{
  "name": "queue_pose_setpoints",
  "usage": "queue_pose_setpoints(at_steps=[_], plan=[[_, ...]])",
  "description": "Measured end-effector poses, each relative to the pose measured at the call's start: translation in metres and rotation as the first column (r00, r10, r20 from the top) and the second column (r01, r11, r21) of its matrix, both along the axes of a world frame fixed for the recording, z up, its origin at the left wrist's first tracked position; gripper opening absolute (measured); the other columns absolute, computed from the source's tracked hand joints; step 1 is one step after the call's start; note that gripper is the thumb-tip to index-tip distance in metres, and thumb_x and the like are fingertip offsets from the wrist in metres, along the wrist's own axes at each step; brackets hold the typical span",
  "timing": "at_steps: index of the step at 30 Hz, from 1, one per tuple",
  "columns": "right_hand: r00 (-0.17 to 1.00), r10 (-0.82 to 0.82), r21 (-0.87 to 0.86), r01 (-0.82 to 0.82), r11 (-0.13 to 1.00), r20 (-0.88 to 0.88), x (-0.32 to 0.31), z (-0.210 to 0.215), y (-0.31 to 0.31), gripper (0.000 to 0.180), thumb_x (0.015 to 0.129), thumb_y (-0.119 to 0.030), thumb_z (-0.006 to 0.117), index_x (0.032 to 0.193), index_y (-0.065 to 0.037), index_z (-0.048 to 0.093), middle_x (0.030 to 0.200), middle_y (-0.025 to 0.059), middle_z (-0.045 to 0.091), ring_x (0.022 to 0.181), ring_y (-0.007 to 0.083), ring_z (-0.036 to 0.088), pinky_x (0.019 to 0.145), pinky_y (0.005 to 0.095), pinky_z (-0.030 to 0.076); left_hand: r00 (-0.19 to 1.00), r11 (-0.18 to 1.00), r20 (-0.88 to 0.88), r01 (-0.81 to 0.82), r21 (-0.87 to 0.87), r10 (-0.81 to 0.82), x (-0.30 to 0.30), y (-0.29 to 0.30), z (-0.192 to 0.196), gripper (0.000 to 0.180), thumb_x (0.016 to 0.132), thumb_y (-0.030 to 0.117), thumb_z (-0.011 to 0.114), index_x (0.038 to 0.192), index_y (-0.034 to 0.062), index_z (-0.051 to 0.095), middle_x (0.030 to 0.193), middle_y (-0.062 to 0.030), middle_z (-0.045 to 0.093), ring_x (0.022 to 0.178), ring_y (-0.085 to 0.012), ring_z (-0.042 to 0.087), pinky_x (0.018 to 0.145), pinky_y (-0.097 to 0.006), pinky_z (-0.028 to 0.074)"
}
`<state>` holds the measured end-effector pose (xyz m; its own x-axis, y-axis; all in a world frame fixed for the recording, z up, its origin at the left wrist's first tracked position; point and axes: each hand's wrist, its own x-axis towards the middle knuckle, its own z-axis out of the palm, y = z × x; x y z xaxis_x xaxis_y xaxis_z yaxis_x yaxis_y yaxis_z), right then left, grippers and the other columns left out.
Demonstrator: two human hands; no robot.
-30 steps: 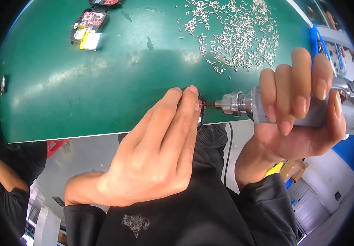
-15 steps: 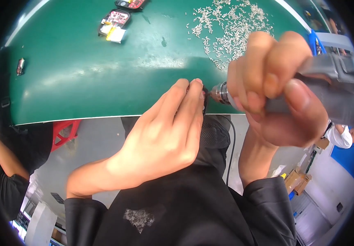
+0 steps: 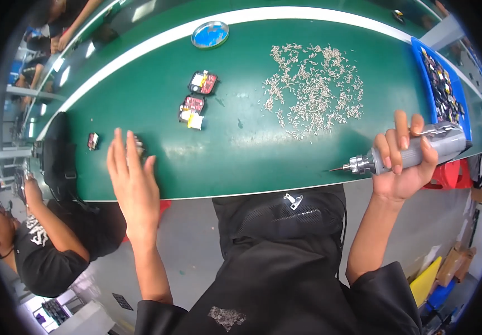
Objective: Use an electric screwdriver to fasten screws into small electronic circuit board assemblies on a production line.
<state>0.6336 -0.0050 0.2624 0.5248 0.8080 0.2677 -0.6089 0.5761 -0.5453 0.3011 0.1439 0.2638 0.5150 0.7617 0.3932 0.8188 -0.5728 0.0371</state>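
My right hand grips a grey electric screwdriver off the right front edge of the green table, its bit pointing left. My left hand reaches out flat over the table's left front edge, fingers apart. Its fingertips are at a small dark part lying on the table; I cannot tell whether they touch it. Two small red-and-black devices lie farther back on the table.
Several loose screws are scattered at the back right. A blue tray of parts stands at the right edge, a round blue tin at the back. Another small part lies left. A person sits at lower left.
My hands have parted: the left swung far left and opened flat on the table, leaving a small part there. The right drew the screwdriver back to the right.
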Motion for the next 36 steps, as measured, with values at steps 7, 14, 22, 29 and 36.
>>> queue_pose_setpoints(at_steps=[7, 14, 22, 29, 36], plan=[[0.966, -0.056, -0.059, 0.043, 0.997, -0.253, 0.0, -0.026, -0.012, 0.014, 0.088, -0.018, 0.049, 0.089, -0.004, 0.047, 0.07, 0.0049, 0.042, 0.043, 0.009, 0.035, 0.049, 0.0261, 0.035, 0.896, 0.928, 0.28, 0.369, -0.043, -0.343, 0.092, 0.016, 0.004, 0.025, 0.078, -0.002, 0.066, 0.103, 0.0, 0.065, 0.109, -0.0136, 0.061, 0.099, -0.03, 0.06, 0.084, -0.039, 0.048], [0.962, 0.027, -0.026, -0.035, 0.999, -0.272, -0.001, -0.028, -0.014, 0.014, 0.089, -0.019, 0.046, 0.089, -0.005, 0.047, 0.071, 0.005, 0.043, 0.041, 0.0091, 0.036, 0.05, 0.0274, 0.038, 0.882, 0.884, 0.138, 0.463, -0.069, -0.451, 0.142, 0.034, -0.002, 0.019, 0.075, 0.0, 0.069, 0.094, -0.0006, 0.066, 0.093, -0.0092, 0.061, 0.084, -0.0276, 0.059, 0.074, -0.037, 0.049], [0.962, 0.04, -0.008, -0.044, 0.999, -0.269, 0.002, -0.03, -0.016, 0.014, 0.089, -0.02, 0.046, 0.088, -0.006, 0.047, 0.071, 0.0051, 0.044, 0.04, 0.0088, 0.036, 0.05, 0.028, 0.039, 0.818, 0.824, -0.122, 0.567, 0.004, -0.562, 0.147, 0.038, -0.002, 0.013, 0.074, -0.004, 0.059, 0.086, -0.0039, 0.059, 0.086, -0.0128, 0.054, 0.083, -0.0275, 0.056, 0.07, -0.038, 0.049], [0.969, 0.015, -0.029, -0.023, 0.999, -0.246, 0.0, -0.03, -0.021, 0.014, 0.088, -0.019, 0.046, 0.089, -0.005, 0.048, 0.071, 0.0052, 0.044, 0.041, 0.0092, 0.037, 0.051, 0.0277, 0.038, 0.871, 0.869, 0.246, 0.469, -0.157, -0.425, 0.119, -0.01, 0.005, 0.005, 0.082, -0.006, 0.053, 0.082, -0.0028, 0.048, 0.079, -0.0161, 0.049, 0.073, -0.0309, 0.052, 0.065, -0.036, 0.043], [0.964, -0.015, -0.009, 0.013, 1.0, -0.266, -0.035, -0.01, -0.019, 0.012, 0.087, -0.015, 0.051, 0.089, -0.005, 0.045, 0.07, 0.0035, 0.042, 0.043, 0.0087, 0.037, 0.05, 0.0263, 0.038, 0.519, 0.497, 0.843, 0.7, -0.513, 0.14, 0.097, -0.078, -0.002, 0.008, 0.084, -0.008, 0.061, 0.092, -0.0078, 0.058, 0.088, -0.012, 0.059, 0.075, -0.0138, 0.056, 0.07, -0.024, 0.048]])
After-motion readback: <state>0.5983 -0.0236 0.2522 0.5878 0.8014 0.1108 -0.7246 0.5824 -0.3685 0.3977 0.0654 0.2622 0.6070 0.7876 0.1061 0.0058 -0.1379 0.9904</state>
